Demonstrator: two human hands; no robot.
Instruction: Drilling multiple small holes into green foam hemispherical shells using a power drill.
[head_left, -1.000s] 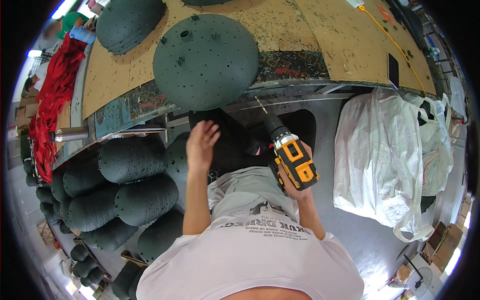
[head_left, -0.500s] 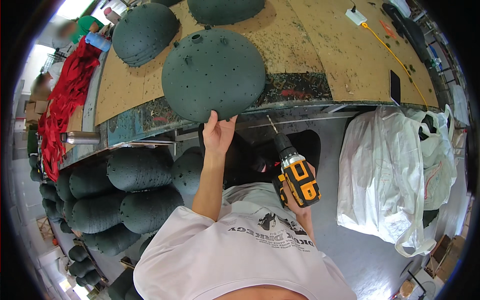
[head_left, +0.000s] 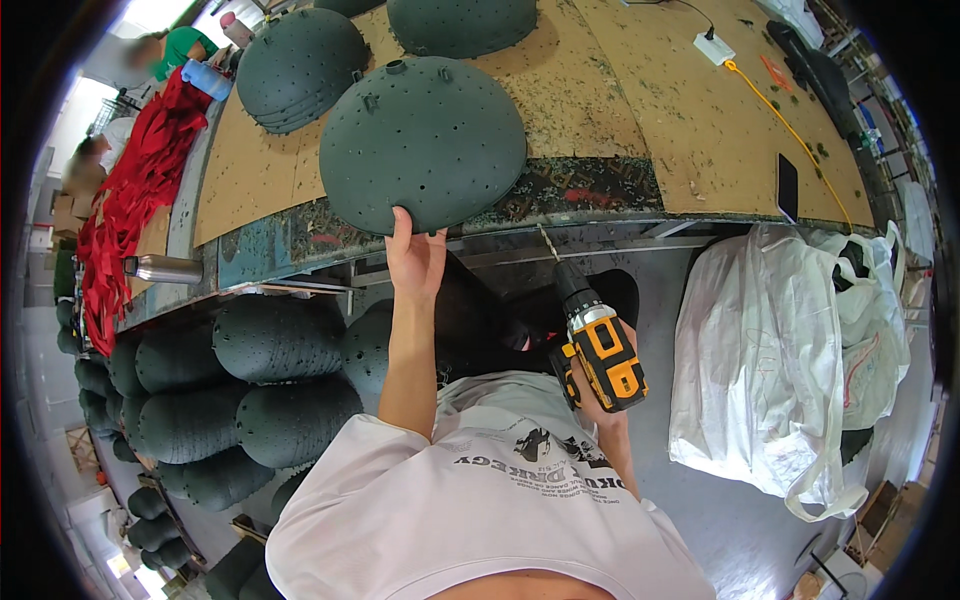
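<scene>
A dark green dome-shaped shell (head_left: 425, 150), dotted with small holes and a few short stubs, rests at the near edge of the workbench. My left hand (head_left: 413, 262) pinches its near rim, thumb on the outer surface and fingers tucked under. In my right hand (head_left: 597, 400) is a yellow-and-black cordless drill (head_left: 603, 360), held by its handle, mostly hidden behind the tool's body. Its long bit points forward, a little right of the dome and apart from it.
More green domes (head_left: 300, 65) sit farther back on the cardboard-covered bench (head_left: 700, 130). Stacked domes (head_left: 275, 340) fill the lower left. A phone (head_left: 788, 187), yellow cord (head_left: 775, 100), steel bottle (head_left: 165, 268), red straps (head_left: 150, 190) and white bulk bag (head_left: 760, 370) surround the area. Two people are at far left.
My left hand and the near rim of the dome have shifted slightly left, and the dome's top stub now sits higher. The drill has barely moved.
</scene>
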